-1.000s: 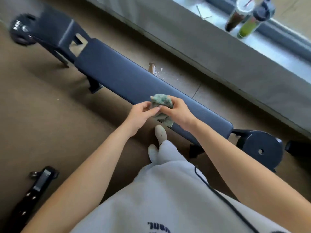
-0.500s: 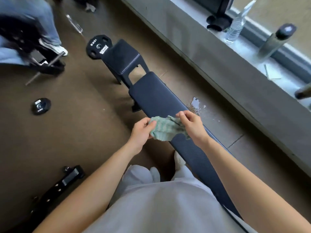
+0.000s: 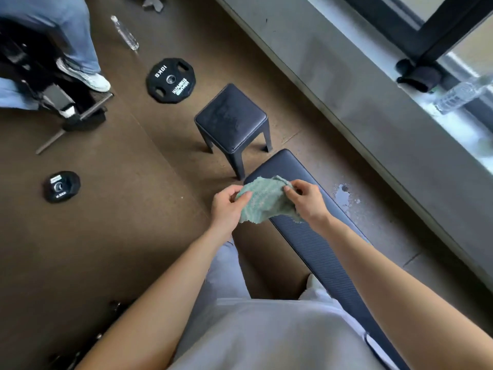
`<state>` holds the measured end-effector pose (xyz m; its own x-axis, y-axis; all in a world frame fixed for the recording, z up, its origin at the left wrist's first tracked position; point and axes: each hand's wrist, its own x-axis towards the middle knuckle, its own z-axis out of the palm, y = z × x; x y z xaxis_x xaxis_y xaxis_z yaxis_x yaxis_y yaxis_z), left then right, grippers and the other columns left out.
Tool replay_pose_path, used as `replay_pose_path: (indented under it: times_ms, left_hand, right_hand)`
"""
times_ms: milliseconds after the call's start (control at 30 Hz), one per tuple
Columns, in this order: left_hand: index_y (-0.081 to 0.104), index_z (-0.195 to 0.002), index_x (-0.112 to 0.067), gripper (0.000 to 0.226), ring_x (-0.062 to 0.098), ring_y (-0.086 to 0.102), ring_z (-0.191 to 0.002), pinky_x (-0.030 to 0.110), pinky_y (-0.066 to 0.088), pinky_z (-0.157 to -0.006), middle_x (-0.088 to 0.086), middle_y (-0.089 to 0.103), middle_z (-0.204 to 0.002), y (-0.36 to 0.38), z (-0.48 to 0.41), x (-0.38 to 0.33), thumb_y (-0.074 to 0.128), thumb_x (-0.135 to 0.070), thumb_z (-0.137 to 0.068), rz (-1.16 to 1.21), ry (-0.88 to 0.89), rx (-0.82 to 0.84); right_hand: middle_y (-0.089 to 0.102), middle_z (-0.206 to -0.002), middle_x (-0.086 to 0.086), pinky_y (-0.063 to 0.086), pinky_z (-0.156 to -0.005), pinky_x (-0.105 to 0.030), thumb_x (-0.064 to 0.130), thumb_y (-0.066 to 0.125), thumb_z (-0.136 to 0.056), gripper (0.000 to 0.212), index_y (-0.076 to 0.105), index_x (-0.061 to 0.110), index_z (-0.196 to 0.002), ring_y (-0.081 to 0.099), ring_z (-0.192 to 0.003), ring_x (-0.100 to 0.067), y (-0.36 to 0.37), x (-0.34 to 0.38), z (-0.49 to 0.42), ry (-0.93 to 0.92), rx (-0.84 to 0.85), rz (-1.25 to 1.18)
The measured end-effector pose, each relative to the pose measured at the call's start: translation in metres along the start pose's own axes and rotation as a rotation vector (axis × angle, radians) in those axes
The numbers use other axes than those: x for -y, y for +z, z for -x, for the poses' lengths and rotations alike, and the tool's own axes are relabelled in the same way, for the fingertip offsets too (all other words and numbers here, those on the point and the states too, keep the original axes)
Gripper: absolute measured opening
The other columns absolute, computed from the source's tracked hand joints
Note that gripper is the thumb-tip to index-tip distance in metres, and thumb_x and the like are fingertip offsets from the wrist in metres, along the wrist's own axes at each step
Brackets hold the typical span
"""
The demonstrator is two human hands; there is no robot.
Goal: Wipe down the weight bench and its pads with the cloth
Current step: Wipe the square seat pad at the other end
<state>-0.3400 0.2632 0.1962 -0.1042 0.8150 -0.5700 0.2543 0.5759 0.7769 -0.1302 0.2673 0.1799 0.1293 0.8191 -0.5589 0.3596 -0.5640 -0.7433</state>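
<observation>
A long dark blue weight bench pad (image 3: 314,244) runs from the middle of the view down to the lower right. Just beyond its far end stands the bench's small square seat pad (image 3: 230,120) on dark legs. I hold a green cloth (image 3: 262,202) spread between both hands, just above the far end of the long pad. My left hand (image 3: 229,206) pinches its left edge. At the cloth's upper right corner, my right hand (image 3: 306,200) grips it.
A 10 kg weight plate (image 3: 170,80) and a smaller plate (image 3: 62,186) lie on the brown floor. Another person's legs and shoe (image 3: 88,76) are at top left. A grey ledge (image 3: 360,97) with a bottle (image 3: 464,94) runs along the right. A wet patch (image 3: 342,194) marks the floor.
The view has swung toward the bench's far end, bringing the seat pad and weight plates into sight. The bunched cloth has been spread out between my hands.
</observation>
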Motion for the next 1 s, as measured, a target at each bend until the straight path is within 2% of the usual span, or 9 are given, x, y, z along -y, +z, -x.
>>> replay_pose_path:
  times_ms: [133,267,367,467,567,667,767,900,1000]
  left_hand:
    - [0.073,-0.101,-0.019,0.006,0.006,0.068,-0.087,0.018,0.057,-0.072,-0.005,0.073,-0.095,-0.058,-0.090,-0.017,0.070,-0.018,-0.095,-0.102,-0.005,0.049]
    - [0.075,-0.102,-0.017,0.011,0.019,0.065,-0.086,0.035,0.056,-0.080,0.009,0.073,-0.098,-0.094,-0.174,-0.029,0.071,-0.018,-0.092,-0.227,0.010,0.068]
    - [0.075,-0.103,-0.014,0.013,0.015,0.059,-0.085,0.030,0.050,-0.079,0.011,0.071,-0.102,-0.102,-0.229,-0.034,0.070,-0.013,-0.091,-0.329,0.009,0.096]
    - [0.074,-0.105,-0.016,0.013,0.013,0.058,-0.087,0.023,0.046,-0.075,0.007,0.067,-0.105,-0.101,-0.285,-0.040,0.069,-0.014,-0.093,-0.454,0.052,0.122]
    - [0.073,-0.108,-0.016,0.014,0.015,0.056,-0.089,0.028,0.048,-0.080,0.002,0.062,-0.101,-0.096,-0.346,-0.037,0.070,-0.016,-0.094,-0.566,0.090,0.149]
    - [0.074,-0.111,-0.018,0.017,0.017,0.057,-0.092,0.032,0.048,-0.085,0.003,0.063,-0.104,-0.088,-0.406,-0.037,0.068,-0.017,-0.094,-0.703,0.172,0.170]
    - [0.070,-0.115,-0.024,0.023,0.021,0.063,-0.095,0.038,0.053,-0.087,-0.002,0.060,-0.111,-0.080,-0.471,-0.026,0.064,-0.015,-0.096,-0.747,0.184,0.168]
    - [0.059,-0.131,-0.024,0.036,0.022,0.057,-0.109,0.032,0.047,-0.088,0.004,0.049,-0.132,-0.080,-0.538,0.002,0.060,-0.014,-0.096,-0.783,0.112,0.113]
    - [0.056,-0.134,-0.026,0.039,0.028,0.054,-0.119,0.037,0.046,-0.095,0.005,0.051,-0.133,-0.097,-0.559,0.026,0.058,-0.018,-0.096,-0.777,0.152,0.063]
  right_hand:
    - [0.064,-0.075,0.006,0.048,-0.067,-0.028,0.021,0.064,-0.099,0.014,0.070,0.021,-0.086,0.059,-0.072,-0.014,0.057,0.033,-0.054,0.101,-0.057,0.021]
    - [0.065,-0.079,0.006,0.053,-0.076,-0.035,0.015,0.065,-0.097,0.010,0.069,0.020,-0.090,0.062,-0.079,-0.018,0.095,0.065,-0.106,0.155,-0.062,0.025]
    - [0.067,-0.083,0.005,0.055,-0.082,-0.038,0.010,0.065,-0.094,0.011,0.068,0.020,-0.092,0.064,-0.085,-0.020,0.109,0.078,-0.149,0.164,-0.065,0.057]
    - [0.069,-0.092,-0.001,0.053,-0.082,-0.035,0.007,0.062,-0.091,0.014,0.069,0.017,-0.098,0.064,-0.091,-0.023,0.116,0.088,-0.201,0.138,-0.069,0.107]
    - [0.067,-0.095,0.002,0.046,-0.082,-0.026,0.004,0.057,-0.092,0.027,0.070,0.015,-0.112,0.064,-0.095,-0.022,0.126,0.087,-0.263,0.110,-0.052,0.163]
    - [0.070,-0.114,-0.002,0.045,-0.090,-0.025,0.000,0.053,-0.095,0.037,0.068,0.014,-0.126,0.064,-0.107,-0.023,0.134,0.087,-0.319,0.065,-0.100,0.218]
    - [0.060,-0.133,-0.011,0.047,-0.103,-0.039,-0.001,0.052,-0.097,0.043,0.059,0.011,-0.138,0.054,-0.124,-0.031,0.155,0.074,-0.370,0.009,-0.213,0.315]
    - [0.053,-0.146,-0.015,0.043,-0.110,-0.053,0.018,0.066,-0.095,0.048,0.057,0.010,-0.141,0.046,-0.134,-0.040,0.203,0.050,-0.411,-0.177,-0.127,0.612]
    - [0.021,-0.170,-0.010,0.018,-0.126,-0.059,0.058,0.051,-0.097,0.073,0.032,0.024,-0.159,0.015,-0.156,-0.043,0.234,0.037,-0.427,-0.202,0.009,0.846]
